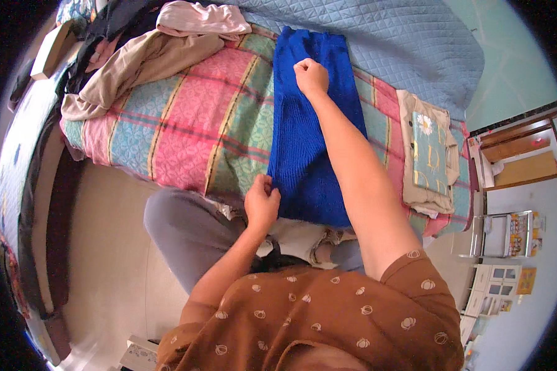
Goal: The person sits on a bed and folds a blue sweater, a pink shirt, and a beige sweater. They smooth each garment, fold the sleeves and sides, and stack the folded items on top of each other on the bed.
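A blue ribbed knit garment (303, 142) lies lengthwise in a long flat strip across a plaid bed cover (185, 117), its near end at the bed's front edge. My left hand (262, 203) is closed at the garment's near left edge, with its fingertips pinching the knit there. Stretched over the garment, my right arm reaches toward the far end. My right hand (312, 77) is curled into a fist above the far part of the blue knit, and nothing shows in its fingers.
To the right lies a folded beige garment (427, 154) with a pale green printed panel. Beige (136, 65) and pale pink (201, 18) clothes are heaped at the far left. A light blue quilt (390, 43) covers the back. My legs (189, 229) are against the bed's front edge.
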A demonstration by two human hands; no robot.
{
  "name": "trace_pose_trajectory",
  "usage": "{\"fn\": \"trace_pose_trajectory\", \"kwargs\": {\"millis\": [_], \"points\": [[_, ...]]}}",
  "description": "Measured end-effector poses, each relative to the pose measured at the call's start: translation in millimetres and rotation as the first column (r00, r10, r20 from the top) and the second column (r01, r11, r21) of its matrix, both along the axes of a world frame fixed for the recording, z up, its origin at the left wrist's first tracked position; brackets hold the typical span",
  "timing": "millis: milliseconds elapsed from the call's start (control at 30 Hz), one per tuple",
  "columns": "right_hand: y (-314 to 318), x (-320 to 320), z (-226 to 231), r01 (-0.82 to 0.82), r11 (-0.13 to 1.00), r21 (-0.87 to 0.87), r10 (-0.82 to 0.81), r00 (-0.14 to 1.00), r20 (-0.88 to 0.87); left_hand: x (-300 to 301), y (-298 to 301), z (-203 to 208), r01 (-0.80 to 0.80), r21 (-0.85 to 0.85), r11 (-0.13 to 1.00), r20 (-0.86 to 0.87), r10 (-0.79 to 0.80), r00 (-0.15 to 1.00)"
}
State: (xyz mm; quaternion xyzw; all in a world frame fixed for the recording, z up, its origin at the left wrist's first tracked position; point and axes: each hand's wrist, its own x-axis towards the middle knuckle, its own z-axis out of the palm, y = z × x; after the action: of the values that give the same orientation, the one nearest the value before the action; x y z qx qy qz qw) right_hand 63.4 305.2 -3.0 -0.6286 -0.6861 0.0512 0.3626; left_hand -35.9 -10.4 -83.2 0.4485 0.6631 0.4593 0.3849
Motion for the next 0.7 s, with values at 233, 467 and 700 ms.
{"fn": "trace_pose_trajectory", "kwargs": {"millis": [233, 467, 700], "points": [[84, -2, -9, 0.231, 0.972, -0.040, -0.218, 0.952, 0.217, -1, -3, 2, -0.023, -0.001, 1.000, 0.118, 0.023, 0.993], [133, 0, -23, 0.077, 0.995, 0.066, -0.089, 0.975, 0.205, -6, 8, 21, 0.023, -0.186, 0.982, 0.192, 0.013, 0.981], [160, 31, -51, 0.198, 0.977, 0.080, -0.213, 0.928, 0.305, -1, 8, 4, -0.008, -0.136, 0.991, 0.278, 0.046, 0.960]]}}
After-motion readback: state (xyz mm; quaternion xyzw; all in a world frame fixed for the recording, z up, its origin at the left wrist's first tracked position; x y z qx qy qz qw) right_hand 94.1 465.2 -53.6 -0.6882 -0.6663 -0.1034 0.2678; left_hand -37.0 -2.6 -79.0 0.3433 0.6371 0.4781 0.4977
